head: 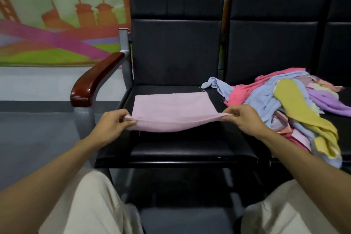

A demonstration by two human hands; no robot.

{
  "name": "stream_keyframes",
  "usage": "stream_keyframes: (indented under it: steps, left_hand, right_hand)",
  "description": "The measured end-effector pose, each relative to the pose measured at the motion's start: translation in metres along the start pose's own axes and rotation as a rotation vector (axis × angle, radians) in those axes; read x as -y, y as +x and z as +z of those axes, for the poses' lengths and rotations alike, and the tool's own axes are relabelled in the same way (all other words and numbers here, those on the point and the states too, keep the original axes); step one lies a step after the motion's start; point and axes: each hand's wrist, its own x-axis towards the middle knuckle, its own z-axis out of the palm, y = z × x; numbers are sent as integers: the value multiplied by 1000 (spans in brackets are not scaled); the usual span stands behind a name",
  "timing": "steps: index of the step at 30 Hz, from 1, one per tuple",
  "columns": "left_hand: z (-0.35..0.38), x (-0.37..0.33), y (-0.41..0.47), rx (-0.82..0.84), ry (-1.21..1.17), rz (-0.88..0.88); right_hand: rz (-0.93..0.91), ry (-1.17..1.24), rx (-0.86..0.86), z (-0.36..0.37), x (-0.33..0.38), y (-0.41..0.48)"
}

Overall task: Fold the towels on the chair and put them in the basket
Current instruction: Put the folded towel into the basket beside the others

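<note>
— Two hands at work, by our count: left hand (114,124) and right hand (244,118), each pinching one near corner of a single pink towel (171,110) between thumb and curled fingers.

— We agree on one towel. Where does it lie?

— Its far part rests flat on the seat of the black chair (190,150). Its near edge is lifted off the seat and sags between the two grips.

— And the other laundry?

— We see one heap of towels (281,112), mostly on the seat of the second chair (273,40) to the right. One blue end reaches onto the first seat, just beside the pink towel's far right corner. We make out four colours: blue, coral, yellow, lilac. We cannot tell how many pieces the heap holds.

— Chairs?

— We count three black backs in a row, with the third chair (340,34) cut off at the right edge, and one wooden armrest (95,80) on the left of the first chair.

— Behind them?

— One wall mural (57,34) shows orange buildings, with pink bands across green. We also see two knees in pale trousers (91,205) at the bottom of the view.
</note>
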Motion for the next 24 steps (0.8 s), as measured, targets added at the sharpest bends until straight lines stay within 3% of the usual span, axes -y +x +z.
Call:
stream_keyframes:
  steps: [5,8,10,13,16,24]
  left_hand:
    - [-14,-5,-11,184,71,-31]
    - [-19,-2,-15,247,-51,-84]
    - [-13,-4,-14,200,-213,-129]
    - [5,-8,-1,5,-346,-246]
    - [22,-12,25,-134,-318,-309]
    - [54,-5,105,-226,-93,-348]
  right_hand:
    - [25,-49,254,-18,10,-14]
    - [26,-55,259,-27,12,-15]
    - [27,-38,187,-29,11,-12]
    - [39,-16,127,-25,10,-1]
    - [34,-29,95,-18,6,21]
    - [67,-129,61,-2,-19,96]
